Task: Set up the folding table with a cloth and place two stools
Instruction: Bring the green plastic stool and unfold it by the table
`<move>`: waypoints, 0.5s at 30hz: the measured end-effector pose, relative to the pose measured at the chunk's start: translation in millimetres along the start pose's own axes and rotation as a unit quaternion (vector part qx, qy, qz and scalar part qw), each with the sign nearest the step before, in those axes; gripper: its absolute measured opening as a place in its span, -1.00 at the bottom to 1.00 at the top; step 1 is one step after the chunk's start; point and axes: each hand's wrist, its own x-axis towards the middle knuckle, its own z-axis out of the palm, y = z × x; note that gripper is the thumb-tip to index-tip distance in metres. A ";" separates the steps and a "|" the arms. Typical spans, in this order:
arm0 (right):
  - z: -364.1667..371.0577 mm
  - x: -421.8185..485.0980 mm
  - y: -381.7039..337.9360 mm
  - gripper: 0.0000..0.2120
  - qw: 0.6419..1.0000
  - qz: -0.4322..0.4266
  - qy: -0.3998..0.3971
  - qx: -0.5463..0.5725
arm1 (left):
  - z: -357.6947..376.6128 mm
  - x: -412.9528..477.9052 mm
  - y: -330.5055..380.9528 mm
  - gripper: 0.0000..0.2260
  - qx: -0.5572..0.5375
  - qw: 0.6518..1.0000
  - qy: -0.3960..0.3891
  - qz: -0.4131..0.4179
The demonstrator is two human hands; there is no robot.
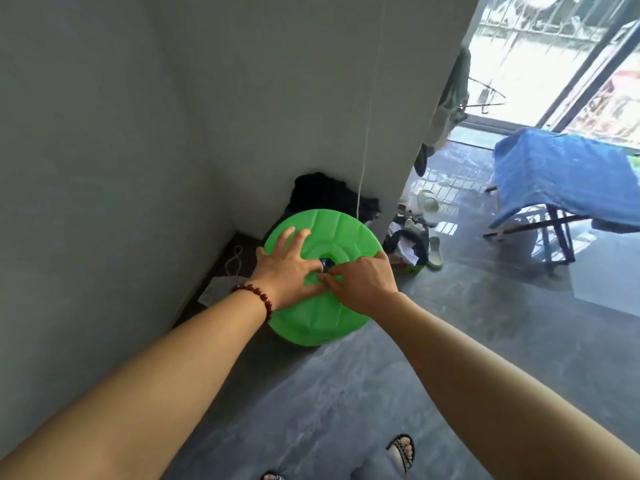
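Near the wall corner: the green stool (323,275) stands on the floor (346,393), seen from straight above, so only its round ribbed seat shows; whether a second stool is nested under it I cannot tell.
Stool to counter: the folding counter (540,230) already stands draped in the blue cloth (568,178), well apart from the stool, toward the glass door.
Left hand (289,271): flat on the seat's near-left part, fingers (294,237) spread, thumb reaching toward the dark centre hole (326,262).
Right hand (363,284): on the seat's near-right part, fingers curled together beside the centre hole, seemingly pinching at the plastic there; the tips are partly hidden.
Likely handling: moulded plastic, so probably light, stiff and a little springy; the glossy top looks slippery under a flat palm.
Where to hold: the centre hole gives a hooked one-hand carry; the rim (311,336) at two opposite sides would be steadier.
Risk: nested stools can stick and come up together.
Beside the stool: a dark bundle of clothes (329,192) and a thin white cord (365,140) against the wall could snag a lift.
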 end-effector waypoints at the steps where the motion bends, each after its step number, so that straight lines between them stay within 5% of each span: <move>1: -2.2 -4.3 17.4 -0.54 1.000 0.010 0.008 0.002 | -4.4 10.7 14.9 -0.55 0.006 1.000 0.000 0.011; 15: -13.0 -88.2 297.7 -0.61 0.981 0.180 0.071 0.031 | -45.7 168.7 285.6 -0.54 0.030 0.986 -0.006 0.164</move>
